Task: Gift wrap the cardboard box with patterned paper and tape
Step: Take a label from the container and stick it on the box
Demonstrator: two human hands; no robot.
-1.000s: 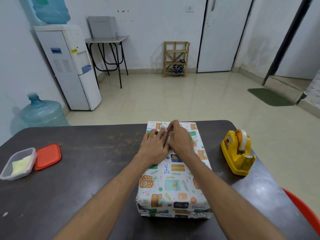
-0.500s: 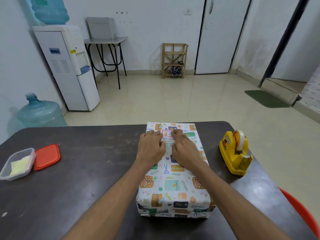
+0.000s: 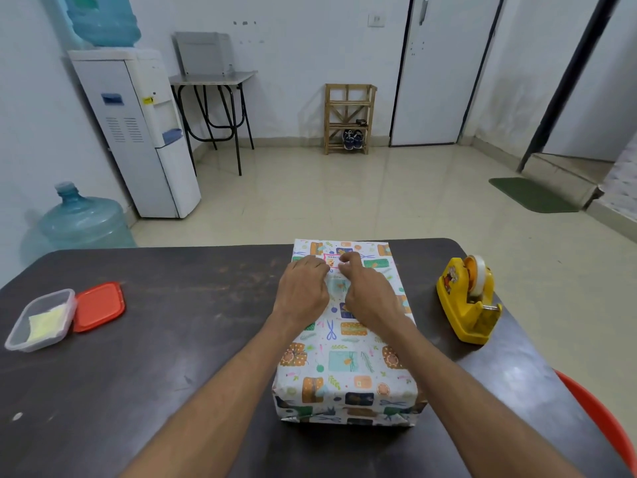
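a: head view. how many boxes are on the table?
b: one. the wrapped box (image 3: 344, 360) lies on the dark table (image 3: 172, 339), centre of the frame and a little right. patterned paper covers every side that shows, and its long side runs away from the camera.
a: and hands?
b: two, both on the box's far end, mid-frame. the left hand (image 3: 303, 291) has bent fingers, tips down on the paper at the left edge of one small red-bordered sticker (image 3: 331, 262). the right hand (image 3: 370, 296) is bent the same way, tips at the sticker's right edge. whether either one pinches or only presses, i cannot tell.
a: tape?
b: one yellow tape dispenser (image 3: 468, 301) at the right, apart from the box, with one roll in it.
a: left side?
b: one clear container (image 3: 41, 319) with something pale yellow inside, and one red lid (image 3: 98, 307) right against it.
a: farther back?
b: one water dispenser (image 3: 138, 132) at upper left. two blue bottles: a top bottle (image 3: 103, 19) on it and a floor bottle (image 3: 86, 222) at the left edge. one wooden rack (image 3: 348, 119) at upper centre.
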